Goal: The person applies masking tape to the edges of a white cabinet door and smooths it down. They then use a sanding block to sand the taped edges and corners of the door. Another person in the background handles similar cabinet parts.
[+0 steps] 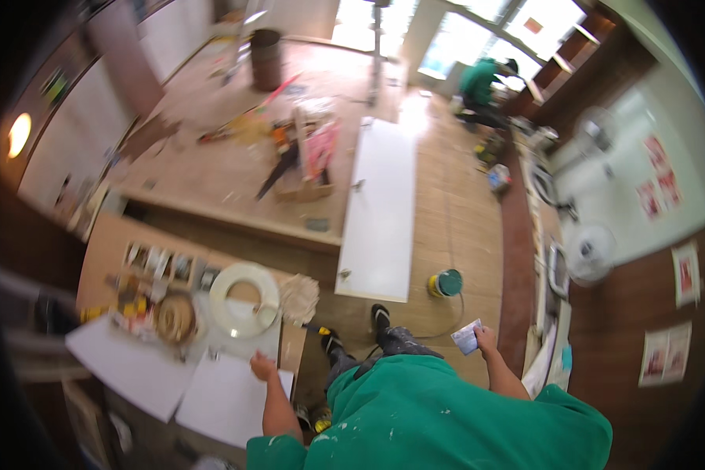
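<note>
My right hand (pixel 486 339) is closed on a small flat bluish-white packet (pixel 466 337), held out to the right of my body above the wood-look floor. On the other side, my left hand (pixel 264 366) is over a white panel (pixel 231 395) at the edge of a low work table (pixel 106 243); it is small and blurred, and its finger position is unclear. Beyond that hand lies a large roll of white edge banding (pixel 225 301), with a brown roll (pixel 175 316) beside it. A crumpled beige cloth or bag (pixel 298 298) rests at the table's right side.
A long white door panel (pixel 377 211) with hinges lies ahead. A green-topped bucket (pixel 446 283) stands right of it. Tools and a box (pixel 305 190) cover the large platform (pixel 211 172). A person in green (pixel 480 84) crouches at the far right, near two fans (pixel 591 249).
</note>
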Demonstrator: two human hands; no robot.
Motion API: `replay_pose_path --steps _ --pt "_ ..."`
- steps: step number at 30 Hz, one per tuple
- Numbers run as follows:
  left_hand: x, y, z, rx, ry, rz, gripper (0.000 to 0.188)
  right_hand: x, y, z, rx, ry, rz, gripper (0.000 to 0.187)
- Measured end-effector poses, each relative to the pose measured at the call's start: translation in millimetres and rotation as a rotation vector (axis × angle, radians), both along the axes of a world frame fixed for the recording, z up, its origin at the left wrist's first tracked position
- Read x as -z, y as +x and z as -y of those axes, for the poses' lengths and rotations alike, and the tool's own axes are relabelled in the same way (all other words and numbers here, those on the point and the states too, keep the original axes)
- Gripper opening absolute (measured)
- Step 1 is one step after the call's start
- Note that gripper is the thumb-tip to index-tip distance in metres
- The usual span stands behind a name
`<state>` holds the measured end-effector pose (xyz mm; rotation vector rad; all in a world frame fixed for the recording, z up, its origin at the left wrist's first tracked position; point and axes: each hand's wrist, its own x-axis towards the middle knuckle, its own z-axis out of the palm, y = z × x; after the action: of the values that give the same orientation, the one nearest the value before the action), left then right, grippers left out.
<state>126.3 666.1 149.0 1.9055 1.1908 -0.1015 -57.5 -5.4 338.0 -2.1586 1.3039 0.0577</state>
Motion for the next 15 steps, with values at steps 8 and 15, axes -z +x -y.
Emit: replay_pose_path --steps 8,15 --pt "-56.7 74.8 48.2 0.513 0.363 0.166 0.029 0.7 -145.5 -53.9 0.403 -0.071 -0.161 0.037" --pt "-47.0 66.0 81.4 1.315 0.495 0.108 0.033 -20.6 -193.9 -107.2 0.652 0.039 -0.199 0.037"
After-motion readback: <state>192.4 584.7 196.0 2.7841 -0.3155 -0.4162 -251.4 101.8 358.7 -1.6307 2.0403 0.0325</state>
